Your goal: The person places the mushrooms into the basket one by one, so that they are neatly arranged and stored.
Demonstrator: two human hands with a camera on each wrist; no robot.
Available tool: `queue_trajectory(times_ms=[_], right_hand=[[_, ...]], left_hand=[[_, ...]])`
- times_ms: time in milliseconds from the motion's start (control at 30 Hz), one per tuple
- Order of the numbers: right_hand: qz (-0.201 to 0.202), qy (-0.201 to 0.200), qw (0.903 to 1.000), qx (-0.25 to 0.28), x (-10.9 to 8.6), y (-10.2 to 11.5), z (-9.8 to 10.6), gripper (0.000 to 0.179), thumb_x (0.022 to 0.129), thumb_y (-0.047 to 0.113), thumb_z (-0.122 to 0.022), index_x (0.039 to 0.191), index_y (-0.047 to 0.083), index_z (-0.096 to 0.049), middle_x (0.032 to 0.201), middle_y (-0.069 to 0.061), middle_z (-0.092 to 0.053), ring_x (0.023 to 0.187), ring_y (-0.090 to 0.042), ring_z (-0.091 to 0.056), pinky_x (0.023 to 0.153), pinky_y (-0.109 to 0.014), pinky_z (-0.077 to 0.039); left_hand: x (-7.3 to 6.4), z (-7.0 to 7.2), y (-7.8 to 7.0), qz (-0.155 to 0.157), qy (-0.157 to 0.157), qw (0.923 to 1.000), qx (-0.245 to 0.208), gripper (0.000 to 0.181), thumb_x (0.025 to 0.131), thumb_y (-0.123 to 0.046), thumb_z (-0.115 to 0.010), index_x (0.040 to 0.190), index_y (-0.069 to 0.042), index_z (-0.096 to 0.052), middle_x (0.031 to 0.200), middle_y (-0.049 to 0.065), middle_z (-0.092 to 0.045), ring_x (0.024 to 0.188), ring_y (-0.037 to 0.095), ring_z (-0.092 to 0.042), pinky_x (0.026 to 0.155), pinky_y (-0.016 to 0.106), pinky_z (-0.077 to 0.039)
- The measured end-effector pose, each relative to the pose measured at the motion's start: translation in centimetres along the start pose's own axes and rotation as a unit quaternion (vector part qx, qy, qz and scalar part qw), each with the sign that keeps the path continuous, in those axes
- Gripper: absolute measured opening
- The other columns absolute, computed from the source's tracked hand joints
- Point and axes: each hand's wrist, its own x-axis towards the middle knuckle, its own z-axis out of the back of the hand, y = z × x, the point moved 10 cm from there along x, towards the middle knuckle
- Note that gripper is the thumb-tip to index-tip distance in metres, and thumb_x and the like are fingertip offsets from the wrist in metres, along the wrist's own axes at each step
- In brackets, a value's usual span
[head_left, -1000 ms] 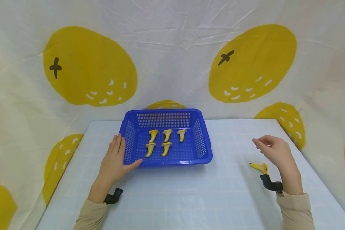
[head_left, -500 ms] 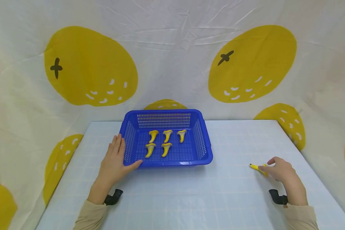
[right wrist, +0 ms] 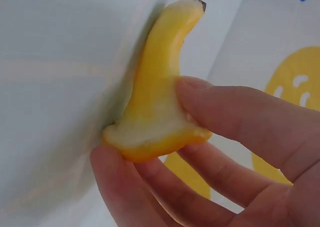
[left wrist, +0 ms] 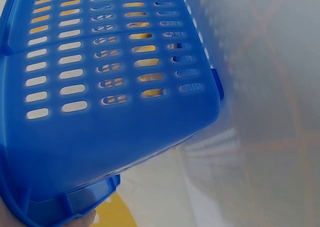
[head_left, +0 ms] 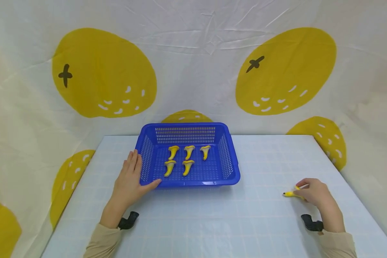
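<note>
In the head view a yellow mushroom (head_left: 288, 194) with a dark stem tip lies low at the table's right side. My right hand (head_left: 316, 192) pinches it near its flared cap. The right wrist view shows the mushroom (right wrist: 157, 82) between thumb and fingers, close to the tabletop. My left hand (head_left: 126, 184) rests along the left front corner of a blue plastic basket (head_left: 196, 183), fingers straight on its side and thumb on the front rim. Inside the basket are several similar mushrooms (head_left: 187, 167), in two rows. The basket's slotted wall (left wrist: 115, 127) fills much of the left wrist view.
A pale checked cloth covers the table (head_left: 213, 222). Behind it hangs a white curtain (head_left: 193, 71) with large yellow fruit prints, close to the basket's back. Bare tabletop lies between the basket and my right hand.
My right hand has come down onto the mushroom at the right and now pinches it; the mushroom has turned slightly. My left hand and the basket keep their places.
</note>
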Motion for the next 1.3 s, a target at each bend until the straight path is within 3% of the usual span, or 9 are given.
queue_trajectory(times_ms=[400, 700, 1100, 1300], right_hand=[[0.009, 0.019, 0.9997, 0.009, 0.1, 0.2, -0.1, 0.036, 0.086, 0.016, -0.069, 0.111, -0.009, -0.061, 0.091, -0.019, -0.063, 0.072, -0.024, -0.059, 0.06, -0.034, -0.051], [0.011, 0.016, 0.9994, 0.029, 0.2, 0.1, 0.3, 0.03, 0.087, 0.015, -0.069, 0.104, -0.009, -0.063, 0.087, -0.013, -0.065, 0.074, -0.023, -0.059, 0.063, -0.032, -0.052], [-0.001, 0.0, 0.9999, 0.016, 0.2, 0.0, 0.9, 0.032, 0.089, 0.022, -0.07, 0.1, -0.008, -0.068, 0.082, -0.008, -0.066, 0.078, -0.026, -0.057, 0.065, -0.035, -0.043], [0.021, -0.011, 0.9997, 0.012, 0.0, 0.7, 1.0, 0.031, 0.089, 0.022, -0.069, 0.101, -0.008, -0.068, 0.086, -0.013, -0.066, 0.08, -0.028, -0.055, 0.064, -0.035, -0.043]], left_hand=[[0.1, 0.2, -0.2, 0.004, 0.008, 1.0, 0.0, 0.115, 0.083, -0.066, -0.065, 0.15, 0.015, -0.02, 0.161, 0.029, -0.009, 0.149, 0.043, -0.006, 0.122, 0.05, -0.008], [0.1, 0.3, -0.2, 0.004, 0.007, 1.0, -0.004, 0.115, 0.083, -0.066, -0.065, 0.15, 0.015, -0.02, 0.161, 0.03, -0.009, 0.15, 0.042, -0.005, 0.122, 0.048, -0.006], [0.0, 0.7, -0.4, 0.005, 0.009, 1.0, 0.001, 0.113, 0.084, -0.066, -0.064, 0.15, 0.016, -0.021, 0.16, 0.031, -0.01, 0.149, 0.042, -0.006, 0.121, 0.05, -0.009], [0.0, 0.5, -0.3, 0.009, 0.016, 0.9998, 0.001, 0.114, 0.085, -0.066, -0.063, 0.15, 0.015, -0.019, 0.161, 0.029, -0.008, 0.15, 0.041, -0.004, 0.121, 0.051, -0.009]])
